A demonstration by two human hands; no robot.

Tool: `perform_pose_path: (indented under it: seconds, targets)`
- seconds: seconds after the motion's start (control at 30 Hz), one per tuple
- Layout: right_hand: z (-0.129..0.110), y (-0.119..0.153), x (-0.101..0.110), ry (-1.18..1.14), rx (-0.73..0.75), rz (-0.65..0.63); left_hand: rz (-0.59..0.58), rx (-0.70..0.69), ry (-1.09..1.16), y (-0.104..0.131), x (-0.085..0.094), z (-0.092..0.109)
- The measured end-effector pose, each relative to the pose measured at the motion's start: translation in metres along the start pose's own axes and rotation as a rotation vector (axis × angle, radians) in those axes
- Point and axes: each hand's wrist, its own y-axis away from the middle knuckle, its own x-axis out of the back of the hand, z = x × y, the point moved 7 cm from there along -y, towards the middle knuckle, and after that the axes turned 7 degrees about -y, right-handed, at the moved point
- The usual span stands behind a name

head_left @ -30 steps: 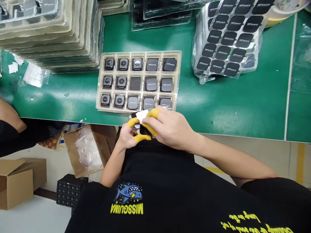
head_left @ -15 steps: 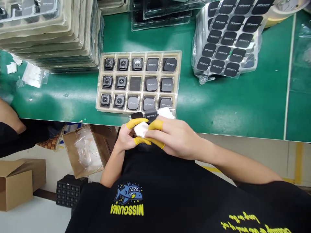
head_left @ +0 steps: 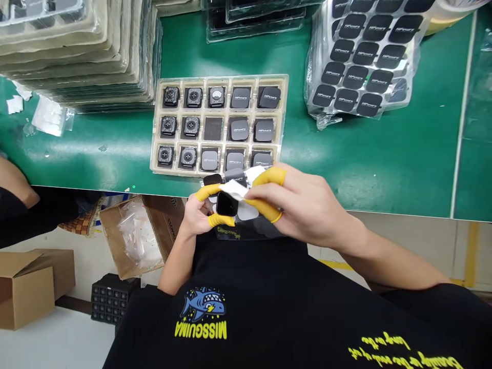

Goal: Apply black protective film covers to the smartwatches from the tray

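My left hand [head_left: 200, 211], with yellow finger cots, holds a black watch face [head_left: 227, 204] by its left side between thumb and finger. My right hand [head_left: 303, 205], also in yellow finger cots, pinches a white cloth [head_left: 234, 190] at the watch's upper right edge. A sheet of dark HiFuture stickers [head_left: 235, 177] lies around the watch at the table edge, partly hidden by both hands. Just beyond it sits a beige tray [head_left: 152, 163] with watch bodies at left and sticker-covered squares at right. One middle compartment [head_left: 213, 128] shows only a dark bottom.
Tall stacked trays [head_left: 88, 66] stand at the upper left of the green table [head_left: 365, 169]. A pile of sticker sheets [head_left: 355, 77] lies at the upper right. Below the table are an open carton [head_left: 111, 241] with plastic and another person's arm [head_left: 17, 182] at far left.
My right hand has moved right and slightly up, drawing the white cloth off the watch, whose black face now shows. My left hand has stayed nearly in place.
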Motion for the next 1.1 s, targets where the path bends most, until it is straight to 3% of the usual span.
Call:
perform_pose_path:
  seconds: [0.17, 0.37, 0.53, 0.73, 0.87, 0.97, 1.1]
  targets:
    - [-0.019, 0.000, -0.024, -0.011, 0.162, -0.138, -0.113, -0.032, 0.022, 0.000, -0.006, 0.003]
    - [-0.010, -0.010, -0.041, 0.050, 0.169, -0.023, -0.096, -0.049, 0.077, 0.006, -0.009, -0.006]
    - [0.002, -0.013, -0.034, 0.213, 0.096, -0.005, -0.015, 0.067, 0.097, 0.009, -0.011, -0.020]
    - [0.003, -0.003, -0.009, 0.025, 0.084, -0.019, -0.041, -0.007, 0.136, 0.000, -0.006, -0.007]
    - [-0.012, -0.002, -0.020, 0.024, 0.159, -0.110, -0.125, -0.006, 0.125, -0.001, -0.010, -0.003]
    - [-0.023, -0.006, -0.031, 0.041, 0.223, -0.093, -0.199, -0.045, 0.078, 0.001, -0.015, -0.002]
    - [-0.019, -0.013, -0.039, 0.129, 0.198, -0.028, -0.122, -0.144, 0.123, 0.000, -0.014, 0.002]
